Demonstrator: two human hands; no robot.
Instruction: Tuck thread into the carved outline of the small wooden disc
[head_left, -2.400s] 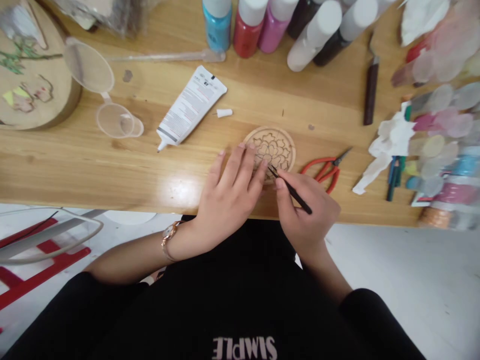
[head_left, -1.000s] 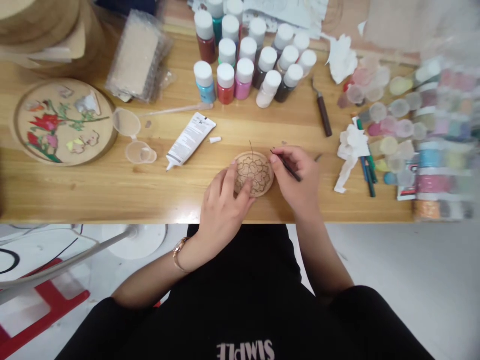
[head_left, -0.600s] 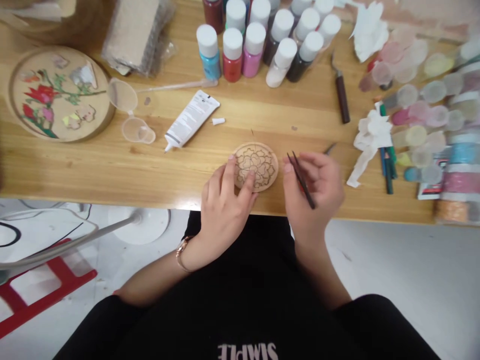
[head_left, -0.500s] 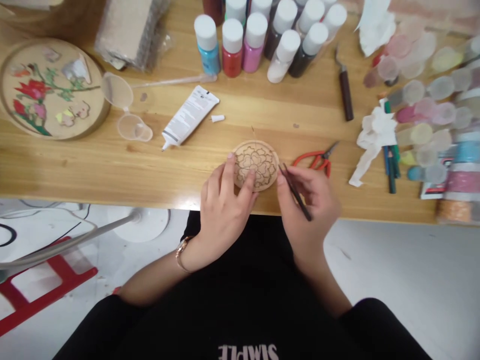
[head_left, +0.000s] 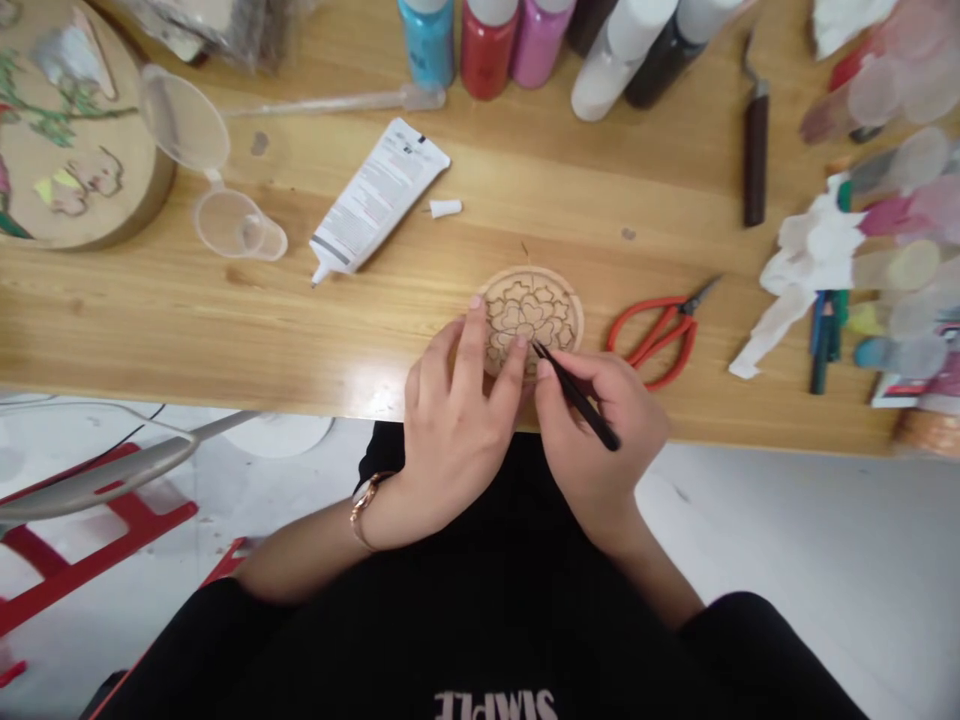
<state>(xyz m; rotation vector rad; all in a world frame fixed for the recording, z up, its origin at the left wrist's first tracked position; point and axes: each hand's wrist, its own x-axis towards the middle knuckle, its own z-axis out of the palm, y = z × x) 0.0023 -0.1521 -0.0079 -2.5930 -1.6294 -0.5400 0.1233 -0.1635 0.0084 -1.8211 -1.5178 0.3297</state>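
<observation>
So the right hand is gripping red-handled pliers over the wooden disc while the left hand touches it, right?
Not quite: the head view shows black tweezers in the right hand; the red-handled pliers lie on the table. The left hand does touch the wooden disc.

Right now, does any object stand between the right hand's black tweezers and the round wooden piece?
Nothing visible does. The right hand holds the black tweezers with their tips at the round wooden piece. The left hand lies close beside the tips, not between; the red-handled pliers lie apart, to the right.
</observation>
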